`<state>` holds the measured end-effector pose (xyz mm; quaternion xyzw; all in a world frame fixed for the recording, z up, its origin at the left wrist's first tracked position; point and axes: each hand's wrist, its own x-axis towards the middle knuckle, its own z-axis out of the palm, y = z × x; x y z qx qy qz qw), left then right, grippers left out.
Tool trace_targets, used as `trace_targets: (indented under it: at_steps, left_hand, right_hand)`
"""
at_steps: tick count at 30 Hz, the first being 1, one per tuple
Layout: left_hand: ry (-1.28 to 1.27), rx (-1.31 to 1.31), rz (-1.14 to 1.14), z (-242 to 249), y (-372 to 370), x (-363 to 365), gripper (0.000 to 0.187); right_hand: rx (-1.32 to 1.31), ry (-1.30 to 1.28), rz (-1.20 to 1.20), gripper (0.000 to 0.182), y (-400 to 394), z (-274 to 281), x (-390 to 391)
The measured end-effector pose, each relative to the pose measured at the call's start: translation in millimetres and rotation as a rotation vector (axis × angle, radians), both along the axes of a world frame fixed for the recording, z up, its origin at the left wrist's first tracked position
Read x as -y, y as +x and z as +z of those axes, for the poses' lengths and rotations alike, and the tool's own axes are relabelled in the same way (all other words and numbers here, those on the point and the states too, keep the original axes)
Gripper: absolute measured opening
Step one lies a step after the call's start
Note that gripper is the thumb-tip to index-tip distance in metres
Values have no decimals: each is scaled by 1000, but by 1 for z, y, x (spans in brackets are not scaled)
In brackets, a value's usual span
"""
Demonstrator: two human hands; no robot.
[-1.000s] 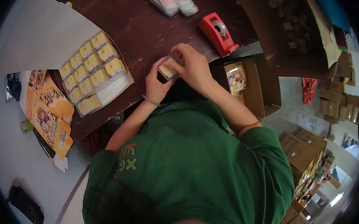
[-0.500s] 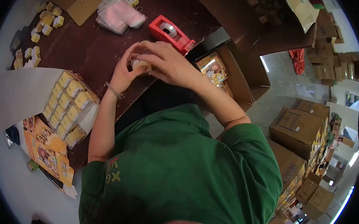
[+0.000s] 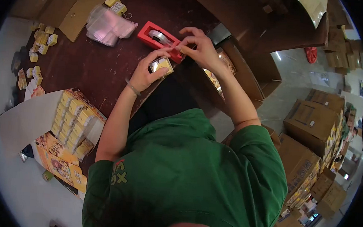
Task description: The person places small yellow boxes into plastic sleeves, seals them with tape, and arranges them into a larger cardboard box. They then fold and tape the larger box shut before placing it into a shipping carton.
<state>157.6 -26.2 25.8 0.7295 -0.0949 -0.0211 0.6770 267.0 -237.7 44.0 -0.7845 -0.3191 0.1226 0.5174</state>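
Note:
My left hand point(image 3: 144, 73) grips a small yellow-and-white box point(image 3: 163, 65) at the table's near edge, thumb along its side. Its index finger reaches to the red tape dispenser point(image 3: 144, 32). My right hand point(image 3: 202, 52) is at the dispenser's front end, thumb and index finger pinched on the end of the clear tape point(image 3: 167, 41). The tape runs from the roll inside the dispenser. Left of the dispenser lies a pile of clear plastic bags point(image 3: 107, 28), with a few small yellow-and-white boxes point(image 3: 115, 4) behind it.
An open display box point(image 3: 96, 120) at left holds rows of small yellow boxes. More small boxes point(image 3: 42, 40) lie scattered at the far left. An open carton point(image 3: 250, 78) with printed packs stands to my right. Large cartons point(image 3: 312, 119) are stacked on the floor beyond.
Both hands have moved from handling the small box together. My left hand now holds it beside the dispenser, while my right hand has gone to the tape end. The camera view has shifted.

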Motion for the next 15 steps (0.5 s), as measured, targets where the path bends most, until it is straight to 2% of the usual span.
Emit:
trace_targets:
  at_steps: [2, 3, 6, 7, 10, 13, 15]
  left_hand:
    - [15, -9, 5, 0, -1, 0, 40]
    - [18, -5, 8, -1, 0, 0, 40]
    - [39, -3, 3, 2, -1, 1, 40]
    - [49, 1, -3, 3, 0, 2, 40]
    - [23, 3, 0, 1, -1, 2, 40]
    - [-3, -71, 54, 2, -8, 5, 40]
    - [-125, -82, 152, -13, -14, 6, 42]
  right_hand:
    - [415, -116, -127, 13, -19, 12, 3]
    - [390, -127, -134, 15, -28, 21, 8]
    - [-352, 6, -156, 14, -33, 0, 19]
    - [-437, 114, -136, 15, -30, -13, 19]
    - [-528, 170, -102, 18, -23, -39, 21]
    - [-297, -92, -145, 19, -25, -61, 26]
    - [-502, 111, -173, 14, -43, -54, 29]
